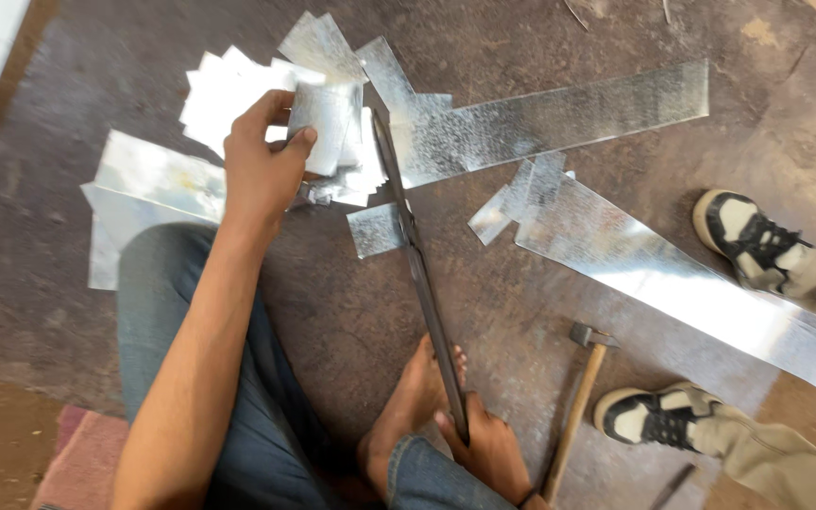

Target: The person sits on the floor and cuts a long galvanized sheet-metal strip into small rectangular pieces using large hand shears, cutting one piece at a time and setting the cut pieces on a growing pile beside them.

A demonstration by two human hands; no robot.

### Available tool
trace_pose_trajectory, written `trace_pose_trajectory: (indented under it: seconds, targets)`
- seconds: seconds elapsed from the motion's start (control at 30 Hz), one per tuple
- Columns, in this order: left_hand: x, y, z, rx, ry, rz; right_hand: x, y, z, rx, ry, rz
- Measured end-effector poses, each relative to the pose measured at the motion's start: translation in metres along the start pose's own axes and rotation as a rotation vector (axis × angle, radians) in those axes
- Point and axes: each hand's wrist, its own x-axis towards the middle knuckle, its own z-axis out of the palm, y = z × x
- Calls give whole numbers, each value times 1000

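On the workshop floor point(351, 312), left hand point(262, 165) grasps a metal square point(326, 113); right hand point(488, 444) grips long shears point(419, 264).

A small shiny square of galvanised sheet metal point(326, 118) is pinched upright-tilted at about eleven o'clock on the floor, just above a fanned heap of similar cut pieces. A long dark pair of metal shears point(422, 274) runs from six o'clock up toward twelve, its tip beside that square.

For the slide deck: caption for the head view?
Left hand feeds a metal piece into long shears; right hand grips the handle.
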Motion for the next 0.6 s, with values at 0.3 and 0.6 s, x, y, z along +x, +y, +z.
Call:
trace_pose_trajectory:
  seconds: [0.3, 0.6]
  targets:
    - [7, -8, -55, 789, 293, 167, 95, -66, -95, -328, 285, -261]
    - [4, -11, 29, -550, -192, -298, 219, -160, -121, 830, 119, -300]
